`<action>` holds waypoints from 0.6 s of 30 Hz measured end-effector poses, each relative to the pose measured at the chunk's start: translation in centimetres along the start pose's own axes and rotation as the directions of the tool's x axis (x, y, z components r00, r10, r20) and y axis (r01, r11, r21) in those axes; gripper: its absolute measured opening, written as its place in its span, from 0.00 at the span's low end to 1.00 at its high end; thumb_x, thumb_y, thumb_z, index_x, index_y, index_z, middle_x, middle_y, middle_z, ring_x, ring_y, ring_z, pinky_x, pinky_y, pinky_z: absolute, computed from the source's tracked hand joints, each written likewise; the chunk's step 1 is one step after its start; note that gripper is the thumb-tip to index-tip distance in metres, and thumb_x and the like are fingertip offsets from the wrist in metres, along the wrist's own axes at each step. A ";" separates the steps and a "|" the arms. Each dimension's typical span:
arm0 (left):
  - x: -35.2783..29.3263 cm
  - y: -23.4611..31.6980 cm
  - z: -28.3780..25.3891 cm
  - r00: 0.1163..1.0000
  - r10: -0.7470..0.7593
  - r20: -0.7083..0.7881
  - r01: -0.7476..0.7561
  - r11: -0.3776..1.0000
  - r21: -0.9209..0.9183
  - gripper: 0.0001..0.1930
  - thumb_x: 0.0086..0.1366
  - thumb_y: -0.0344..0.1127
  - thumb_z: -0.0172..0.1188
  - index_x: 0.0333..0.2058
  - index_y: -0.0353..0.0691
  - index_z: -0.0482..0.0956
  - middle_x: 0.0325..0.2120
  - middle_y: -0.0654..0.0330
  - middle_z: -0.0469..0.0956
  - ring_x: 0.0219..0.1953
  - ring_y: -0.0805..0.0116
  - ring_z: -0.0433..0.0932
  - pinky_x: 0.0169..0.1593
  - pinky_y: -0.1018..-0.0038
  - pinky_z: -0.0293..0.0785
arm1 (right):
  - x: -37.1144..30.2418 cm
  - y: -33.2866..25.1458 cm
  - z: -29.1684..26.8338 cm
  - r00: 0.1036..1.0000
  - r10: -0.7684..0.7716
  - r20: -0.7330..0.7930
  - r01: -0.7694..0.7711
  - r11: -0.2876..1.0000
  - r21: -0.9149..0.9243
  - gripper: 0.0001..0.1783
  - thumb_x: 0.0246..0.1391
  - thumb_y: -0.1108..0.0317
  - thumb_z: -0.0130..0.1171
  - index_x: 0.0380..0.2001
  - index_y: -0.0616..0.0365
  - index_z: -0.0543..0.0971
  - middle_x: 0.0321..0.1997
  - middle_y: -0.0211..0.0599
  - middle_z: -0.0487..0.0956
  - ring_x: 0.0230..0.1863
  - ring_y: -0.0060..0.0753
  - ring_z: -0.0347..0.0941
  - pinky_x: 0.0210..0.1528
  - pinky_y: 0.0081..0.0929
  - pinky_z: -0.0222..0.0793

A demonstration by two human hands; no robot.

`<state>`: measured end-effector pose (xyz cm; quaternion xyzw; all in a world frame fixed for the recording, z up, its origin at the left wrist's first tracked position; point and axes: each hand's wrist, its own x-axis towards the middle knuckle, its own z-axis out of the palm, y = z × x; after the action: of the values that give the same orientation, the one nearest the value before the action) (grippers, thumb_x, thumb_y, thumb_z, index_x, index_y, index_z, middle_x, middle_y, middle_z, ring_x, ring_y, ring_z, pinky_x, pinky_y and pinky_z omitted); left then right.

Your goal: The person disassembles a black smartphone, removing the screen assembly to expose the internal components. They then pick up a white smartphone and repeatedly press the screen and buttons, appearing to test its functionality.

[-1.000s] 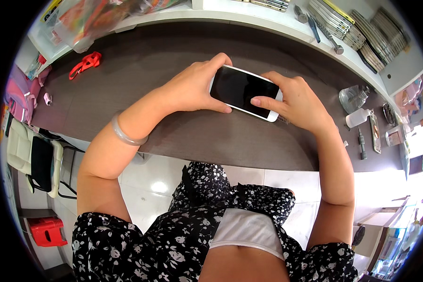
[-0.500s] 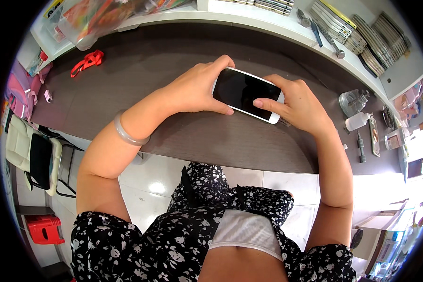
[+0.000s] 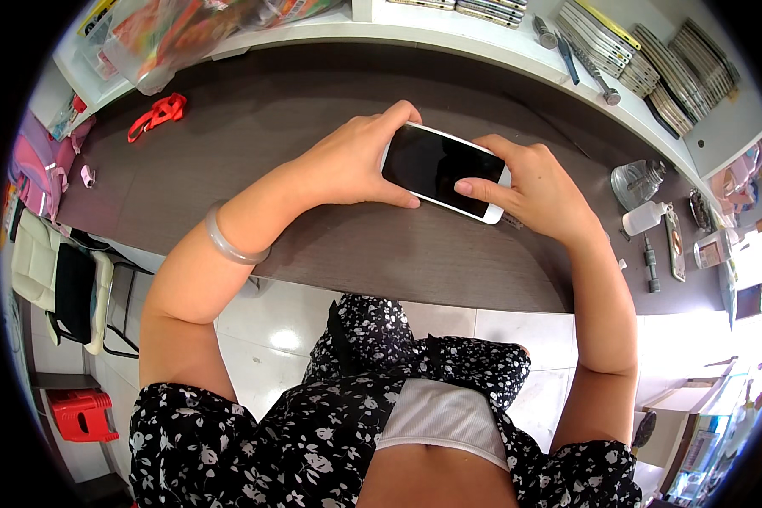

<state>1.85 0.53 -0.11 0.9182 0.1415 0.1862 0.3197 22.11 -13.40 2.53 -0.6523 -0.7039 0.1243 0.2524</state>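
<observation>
A white-framed smartphone (image 3: 436, 165) with a dark screen is held over the brown desk (image 3: 330, 245), turned sideways and slanting down to the right. My left hand (image 3: 360, 161) grips its left end, thumb along the near edge and fingers at the far edge. Round the right end closes my right hand (image 3: 538, 182). Its thumb lies on the glass near the right end, and a finger rests at the far corner. The phone's back and the fingers beneath it are hidden. A pale bangle (image 3: 229, 241) circles my left forearm.
A red strap (image 3: 157, 114) lies at the desk's far left. To the right stand a glass jar (image 3: 631, 186), a white bottle (image 3: 643, 218), a screwdriver (image 3: 650, 264) and a phone frame (image 3: 675, 245). Stacked phone parts (image 3: 597, 42) line the white shelf (image 3: 432, 46) behind.
</observation>
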 end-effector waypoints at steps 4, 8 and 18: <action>0.0 0.0 0.0 1.000 -0.002 0.001 0.002 1.000 0.002 0.36 0.42 0.35 0.77 0.46 0.40 0.64 0.37 0.52 0.77 0.42 0.53 0.77 0.45 0.64 0.70 | 0.0 0.0 0.0 1.000 0.003 0.000 -0.003 1.000 0.011 0.29 0.48 0.48 0.67 0.41 0.66 0.79 0.19 0.50 0.79 0.23 0.46 0.79 0.29 0.34 0.73; 0.0 -0.1 0.0 1.000 0.004 -0.001 -0.004 1.000 0.002 0.36 0.41 0.35 0.77 0.46 0.40 0.64 0.37 0.52 0.77 0.42 0.53 0.77 0.45 0.64 0.71 | 0.0 -0.3 -0.1 1.000 0.013 0.004 -0.013 1.000 0.005 0.29 0.48 0.49 0.67 0.41 0.66 0.79 0.20 0.50 0.79 0.24 0.47 0.79 0.30 0.35 0.73; 0.0 -0.1 0.0 1.000 0.005 -0.003 -0.005 1.000 0.006 0.36 0.41 0.35 0.78 0.46 0.40 0.64 0.37 0.52 0.77 0.42 0.53 0.77 0.45 0.64 0.70 | 0.0 -0.2 -0.1 1.000 0.006 0.002 -0.006 1.000 0.002 0.29 0.48 0.49 0.67 0.42 0.66 0.79 0.20 0.50 0.79 0.24 0.47 0.79 0.30 0.35 0.73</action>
<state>1.83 0.61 -0.21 0.9192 0.1403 0.1881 0.3162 22.04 -13.43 2.70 -0.6541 -0.7019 0.1263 0.2519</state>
